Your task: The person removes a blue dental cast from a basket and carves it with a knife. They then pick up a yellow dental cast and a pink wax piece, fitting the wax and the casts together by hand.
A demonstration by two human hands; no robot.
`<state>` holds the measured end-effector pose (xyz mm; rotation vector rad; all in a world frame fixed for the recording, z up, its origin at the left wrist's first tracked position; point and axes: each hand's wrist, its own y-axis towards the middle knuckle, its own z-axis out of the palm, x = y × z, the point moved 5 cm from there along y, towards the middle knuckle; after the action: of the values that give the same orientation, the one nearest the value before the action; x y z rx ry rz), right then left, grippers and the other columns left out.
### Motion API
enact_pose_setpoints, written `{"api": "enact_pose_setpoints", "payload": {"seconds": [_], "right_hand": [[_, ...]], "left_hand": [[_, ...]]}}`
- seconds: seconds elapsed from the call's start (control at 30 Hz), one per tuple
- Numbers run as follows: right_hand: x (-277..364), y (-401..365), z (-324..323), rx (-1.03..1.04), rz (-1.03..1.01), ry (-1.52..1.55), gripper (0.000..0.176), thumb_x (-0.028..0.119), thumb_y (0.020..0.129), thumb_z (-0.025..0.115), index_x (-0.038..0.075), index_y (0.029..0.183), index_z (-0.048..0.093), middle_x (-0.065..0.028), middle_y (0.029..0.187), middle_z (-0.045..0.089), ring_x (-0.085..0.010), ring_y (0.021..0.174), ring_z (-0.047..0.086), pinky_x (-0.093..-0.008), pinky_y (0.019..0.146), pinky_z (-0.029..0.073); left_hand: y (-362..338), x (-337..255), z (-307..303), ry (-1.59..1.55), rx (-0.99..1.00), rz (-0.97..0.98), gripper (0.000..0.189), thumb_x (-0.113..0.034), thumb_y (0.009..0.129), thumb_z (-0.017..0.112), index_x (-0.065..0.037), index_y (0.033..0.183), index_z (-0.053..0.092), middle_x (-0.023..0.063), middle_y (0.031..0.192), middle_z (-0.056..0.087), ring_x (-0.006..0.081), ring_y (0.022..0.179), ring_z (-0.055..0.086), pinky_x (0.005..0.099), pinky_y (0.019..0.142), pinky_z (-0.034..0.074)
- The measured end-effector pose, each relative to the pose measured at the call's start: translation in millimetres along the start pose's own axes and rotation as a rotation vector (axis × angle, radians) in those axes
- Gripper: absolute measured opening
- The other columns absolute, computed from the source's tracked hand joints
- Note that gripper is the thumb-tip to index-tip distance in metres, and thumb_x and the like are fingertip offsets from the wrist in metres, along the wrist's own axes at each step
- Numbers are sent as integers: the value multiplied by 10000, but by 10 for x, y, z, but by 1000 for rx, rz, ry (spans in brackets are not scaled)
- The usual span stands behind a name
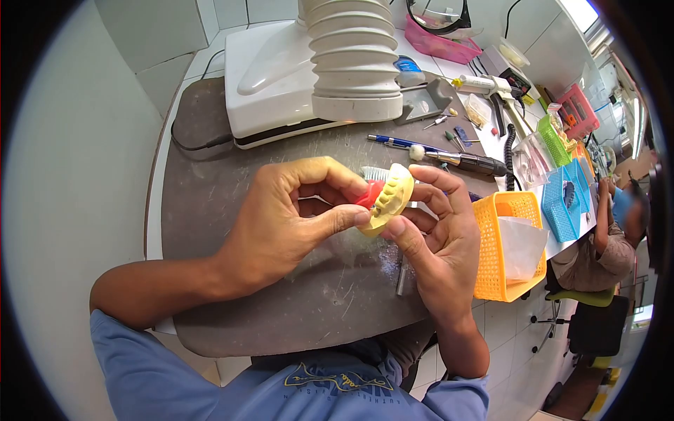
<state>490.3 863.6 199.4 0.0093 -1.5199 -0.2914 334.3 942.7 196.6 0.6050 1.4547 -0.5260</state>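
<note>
A yellow dental cast (390, 198) with a row of teeth and a red wax part (368, 192) is held above the dark work mat (232, 210) in the middle of the view. My left hand (291, 217) grips it from the left, thumb under its lower edge and forefinger curled over the red part. My right hand (439, 238) holds it from the right, thumb at its bottom and fingertips on its far side. A thin metal tool (401, 277) shows below my right hand; whether the hand holds it I cannot tell.
A white machine (270, 84) with a ribbed hose (351, 56) stands behind the mat. A handpiece (470, 163), a blue pen (393, 141) and small burs lie to the right. An orange basket (502, 245), blue, green and pink baskets line the bench edge. Another person (604, 238) sits at right.
</note>
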Motion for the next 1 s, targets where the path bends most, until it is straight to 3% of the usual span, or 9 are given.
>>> {"api": "enact_pose_setpoints", "payload": {"seconds": [0.33,0.43,0.57,0.67,0.87,0.93,1.0], "right_hand": [[16,6,-16,-27,-3,47,521,-6,893,699,-8,1325,407,-165,1171,576,-204,1047,662,-275,866,577],[11,1,-19,-22,-3,24,525,-2,894,701,-6,1327,404,-165,1168,576,-204,1045,663,-273,868,576],[8,0,-21,-27,-14,20,526,-1,894,700,-7,1327,402,-164,1165,575,-199,1044,663,-274,865,577],[2,-8,-15,-23,-19,43,507,-3,906,675,-12,1331,400,-163,1166,574,-195,1037,663,-274,873,568],[-4,-20,-26,-24,16,49,484,-11,925,615,-23,1353,388,-165,1175,576,-196,1045,659,-278,898,542],[-9,-18,-26,-27,19,65,485,-10,925,615,-26,1356,393,-169,1177,584,-192,1049,657,-281,899,542],[-27,-12,-29,-20,13,57,482,-8,926,616,-26,1355,397,-170,1176,588,-191,1048,657,-280,899,543]], "left_hand": [[40,39,-40,-46,6,-112,124,-59,913,701,9,1015,679,99,1054,692,125,943,663,269,852,557],[52,67,-35,-30,8,-24,106,-74,904,720,0,965,675,91,1047,690,115,941,654,271,855,547],[41,35,-28,-16,27,3,135,-78,897,730,-9,990,661,82,1029,686,113,963,646,272,868,537],[27,11,-3,-67,24,-88,172,-60,892,725,-12,1037,645,76,1034,677,118,967,645,275,878,534],[0,-40,5,-41,31,39,220,-7,887,692,-1,1095,621,83,1106,637,127,1008,632,290,914,526],[15,-43,2,-3,24,178,237,1,891,682,8,1118,613,93,1107,629,141,1036,628,305,951,514],[19,-62,-1,-13,21,160,244,6,894,675,12,1129,611,96,1114,630,144,1042,624,311,961,509]]}}
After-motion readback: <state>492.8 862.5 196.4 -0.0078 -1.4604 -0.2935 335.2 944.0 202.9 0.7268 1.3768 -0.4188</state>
